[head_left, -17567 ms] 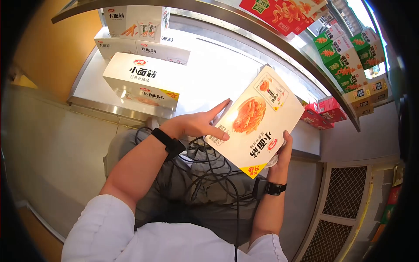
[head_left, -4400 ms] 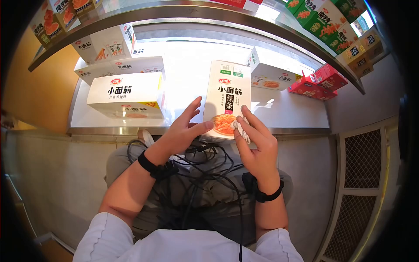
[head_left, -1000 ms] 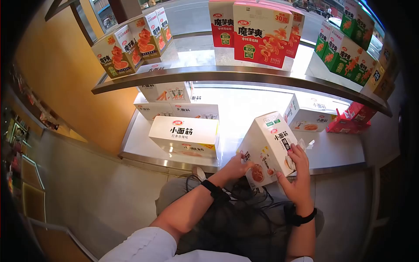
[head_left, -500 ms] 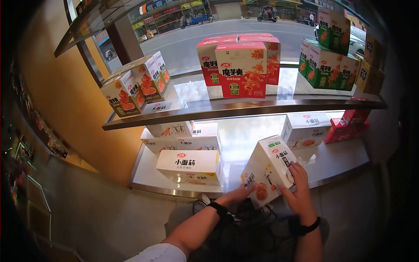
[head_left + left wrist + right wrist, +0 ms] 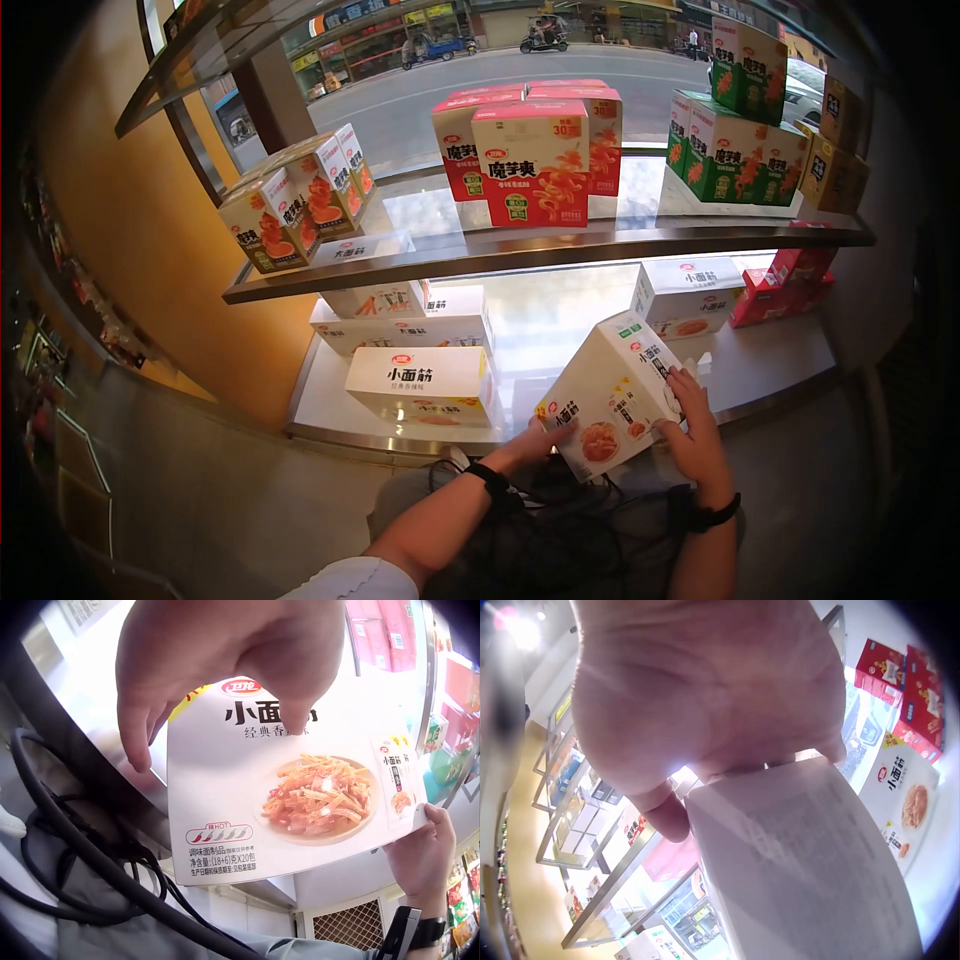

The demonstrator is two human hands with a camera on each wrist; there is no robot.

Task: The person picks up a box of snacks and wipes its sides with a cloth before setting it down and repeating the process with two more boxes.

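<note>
A white snack carton [image 5: 602, 388] with black lettering and a picture of noodle-like strips is held tilted at the front of the lower shelf. At its lower left edge, my left hand [image 5: 528, 448] grips it, the thumb lying on the printed broad face. My right hand [image 5: 697, 445] holds the opposite side, thumb on that same face and fingers over the narrow side panel. In the left wrist view, the carton's [image 5: 217, 780] food picture faces the camera. The right wrist view shows a plain, blurred carton panel [image 5: 802, 862] below the palm.
Another white carton [image 5: 425, 385] stands left on the lower shelf [image 5: 335, 405], before stacked ones. A further white carton [image 5: 690, 295] and red boxes [image 5: 785, 290] stand right. The upper shelf's metal edge [image 5: 550, 245] runs above. Black cables [image 5: 112, 877] hang by my lap.
Earlier, the carton was turned and my right hand pressed a crumpled white tissue to its narrow panel. Over the last second, the head view has tilted up; both hands keep hold of the carton.
</note>
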